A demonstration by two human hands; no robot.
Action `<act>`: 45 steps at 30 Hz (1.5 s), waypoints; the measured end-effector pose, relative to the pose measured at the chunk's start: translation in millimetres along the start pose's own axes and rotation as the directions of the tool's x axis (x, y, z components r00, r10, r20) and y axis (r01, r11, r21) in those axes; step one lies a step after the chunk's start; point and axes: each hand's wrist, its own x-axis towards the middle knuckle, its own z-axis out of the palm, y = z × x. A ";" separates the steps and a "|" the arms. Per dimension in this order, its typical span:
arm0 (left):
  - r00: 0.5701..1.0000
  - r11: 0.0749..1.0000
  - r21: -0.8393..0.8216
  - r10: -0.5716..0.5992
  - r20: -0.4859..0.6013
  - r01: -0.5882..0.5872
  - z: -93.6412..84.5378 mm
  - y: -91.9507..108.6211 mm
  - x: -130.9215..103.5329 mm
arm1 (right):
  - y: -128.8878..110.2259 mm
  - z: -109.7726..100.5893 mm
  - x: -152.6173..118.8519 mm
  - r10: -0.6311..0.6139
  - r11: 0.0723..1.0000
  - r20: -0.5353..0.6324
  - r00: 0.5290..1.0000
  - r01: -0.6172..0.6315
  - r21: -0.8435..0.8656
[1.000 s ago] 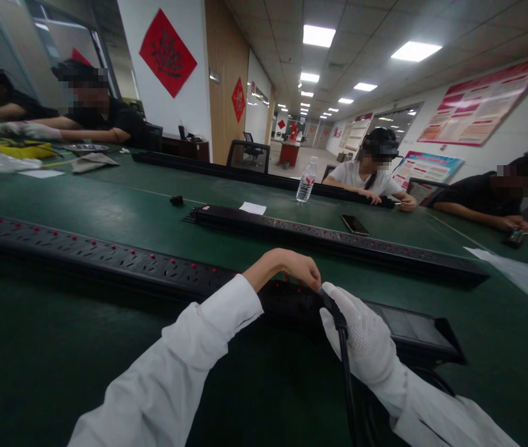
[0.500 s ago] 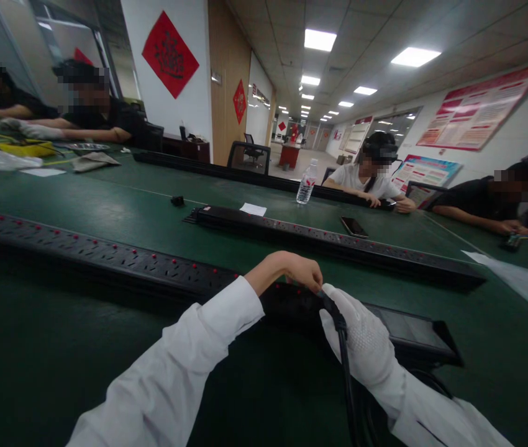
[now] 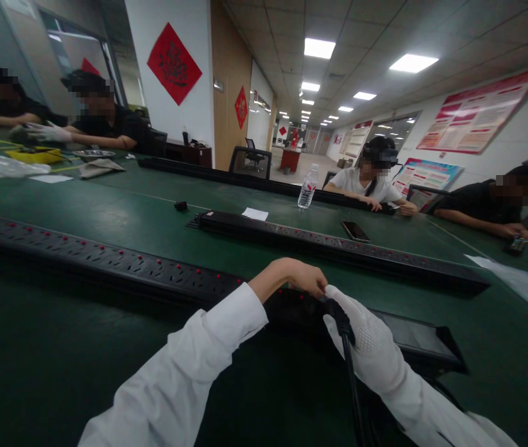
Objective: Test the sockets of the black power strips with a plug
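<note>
Fingers first: the left hand (image 3: 299, 277), bare, curls down over the near power strip (image 3: 119, 264), fingertips bunched close and pressing onto its top at the spot where the black cable (image 3: 350, 360) meets it. Whether they pinch the plug itself I cannot tell. Moving right, the gloved right hand (image 3: 369, 341) wraps shut around that cable just below the strip, thumb side up, touching the left fingertips. The cable drops toward the bottom edge. Further right and behind, a second power strip (image 3: 338, 245) lies along the green table (image 3: 59, 347), with a phone (image 3: 355, 231) beyond it.
</note>
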 end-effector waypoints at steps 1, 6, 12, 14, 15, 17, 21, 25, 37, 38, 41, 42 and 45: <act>1.000 1.000 -0.011 -0.003 -0.001 0.003 0.1 -0.2 0.1 | 1.5 -2.0 0.2 -0.004 1.000 0.024 1.000 0.004 0.005; 1.000 1.000 -0.024 -0.007 0.018 0.007 0.7 -2.0 2.4 | 10.5 -9.9 -3.5 0.008 1.000 0.142 0.990 -0.011 0.025; 0.999 0.999 0.027 -0.026 0.020 0.026 -0.4 -1.2 2.2 | 13.1 -11.7 -3.5 0.002 0.996 0.160 0.987 -0.017 0.088; 0.999 0.999 0.041 -0.028 0.015 0.028 -0.8 -0.5 1.3 | 11.8 -12.8 0.2 -0.021 0.993 0.173 0.985 0.000 0.120; 1.000 0.999 0.046 -0.026 0.013 0.025 -0.8 -0.1 0.9 | 11.3 -13.3 2.4 -0.035 0.991 0.183 0.982 0.011 0.131; 1.000 0.999 0.049 -0.024 0.007 0.023 -0.8 0.5 0.1 | 11.0 -14.0 6.8 -0.063 0.989 0.191 0.979 0.036 0.142; 0.999 0.999 0.030 -0.039 0.010 0.038 -1.0 2.5 -2.0 | 13.9 -13.5 11.6 -0.094 0.988 0.185 0.978 0.068 0.140; 0.998 0.998 0.020 -0.054 0.028 0.054 -2.3 4.5 -4.4 | 16.8 -11.2 11.4 -0.086 0.985 0.155 0.984 0.061 0.161; 0.997 0.997 -0.035 -0.068 0.044 0.069 -2.3 3.1 -4.5 | 0.6 -18.2 12.5 -0.050 0.989 -0.060 0.997 0.058 0.137; 0.997 0.997 -0.033 -0.072 0.040 0.073 -2.1 3.1 -4.2 | -1.9 -22.6 14.4 -0.049 0.993 -0.101 0.994 0.060 0.106; 0.996 0.996 -0.030 -0.086 0.037 0.087 -1.7 3.2 -3.6 | -9.3 -32.9 22.1 -0.073 0.993 -0.183 0.980 0.088 0.076; 0.996 0.996 -0.023 -0.087 0.034 0.088 -1.6 3.2 -3.6 | -11.7 -34.0 24.8 -0.084 0.990 -0.171 0.982 0.101 0.097; 0.997 0.997 0.002 -0.075 0.017 0.075 -2.1 3.0 -4.7 | -17.1 -28.6 31.6 -0.093 0.976 -0.060 0.994 0.103 0.192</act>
